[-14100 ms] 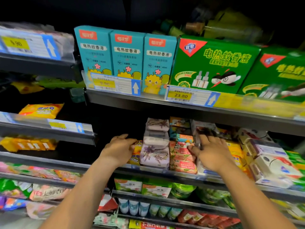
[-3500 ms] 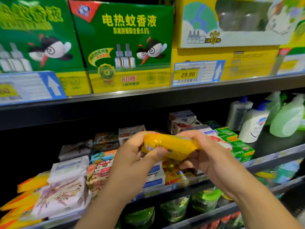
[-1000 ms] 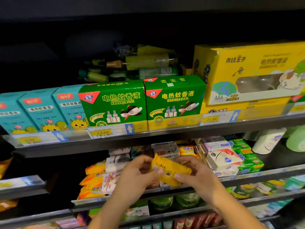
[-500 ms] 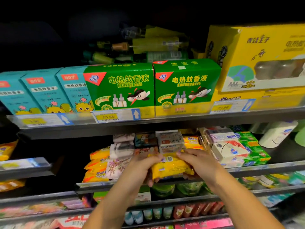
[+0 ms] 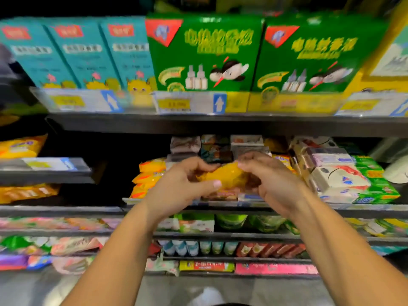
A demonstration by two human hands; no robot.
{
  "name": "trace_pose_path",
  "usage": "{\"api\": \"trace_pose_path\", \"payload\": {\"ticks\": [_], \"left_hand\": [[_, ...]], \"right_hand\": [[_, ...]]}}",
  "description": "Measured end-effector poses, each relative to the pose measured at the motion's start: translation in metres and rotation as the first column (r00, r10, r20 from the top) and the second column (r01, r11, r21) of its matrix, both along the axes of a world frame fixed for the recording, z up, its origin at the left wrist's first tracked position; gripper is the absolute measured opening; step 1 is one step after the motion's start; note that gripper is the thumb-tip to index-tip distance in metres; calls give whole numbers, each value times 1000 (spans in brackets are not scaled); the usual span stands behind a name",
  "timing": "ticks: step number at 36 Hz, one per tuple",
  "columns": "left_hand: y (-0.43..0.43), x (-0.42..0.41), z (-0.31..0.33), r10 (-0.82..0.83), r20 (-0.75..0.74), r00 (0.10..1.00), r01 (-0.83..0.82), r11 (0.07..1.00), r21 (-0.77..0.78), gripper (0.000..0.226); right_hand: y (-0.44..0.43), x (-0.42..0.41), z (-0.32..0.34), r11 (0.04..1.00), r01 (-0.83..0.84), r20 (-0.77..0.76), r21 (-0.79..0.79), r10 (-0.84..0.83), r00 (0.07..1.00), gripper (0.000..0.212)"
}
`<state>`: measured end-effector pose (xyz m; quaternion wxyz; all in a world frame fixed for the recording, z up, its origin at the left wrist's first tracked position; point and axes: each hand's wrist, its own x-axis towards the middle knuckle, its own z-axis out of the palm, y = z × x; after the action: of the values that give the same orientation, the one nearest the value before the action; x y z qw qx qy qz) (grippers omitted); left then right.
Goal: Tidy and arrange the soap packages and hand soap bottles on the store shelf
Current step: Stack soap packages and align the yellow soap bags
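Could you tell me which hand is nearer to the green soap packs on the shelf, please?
Right. The right hand is left of the green soap packs, with white boxes between; the left hand is farther left, beyond the yellow package both hold.

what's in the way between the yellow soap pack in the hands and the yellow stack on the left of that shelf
No product visibly blocks it. The left hand and right hand grip the yellow soap package just right of the yellow stack; only the left hand lies between them.
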<state>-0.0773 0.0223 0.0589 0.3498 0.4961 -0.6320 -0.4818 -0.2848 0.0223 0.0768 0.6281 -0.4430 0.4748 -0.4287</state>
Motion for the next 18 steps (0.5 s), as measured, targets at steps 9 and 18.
{"api": "trace_pose_path", "payload": {"ticks": [9,18], "left_hand": [[10,31,-21,155,364,918,-36,949,-314,38],[-11,92,-77,395,179,901,-297,862,-411,32]], "right_hand": [[-12,39,-31,963,-152,-114,-223,129,985,44],[-70,-1,-52,775,-410,-872,-482,-470,137,68]]}}
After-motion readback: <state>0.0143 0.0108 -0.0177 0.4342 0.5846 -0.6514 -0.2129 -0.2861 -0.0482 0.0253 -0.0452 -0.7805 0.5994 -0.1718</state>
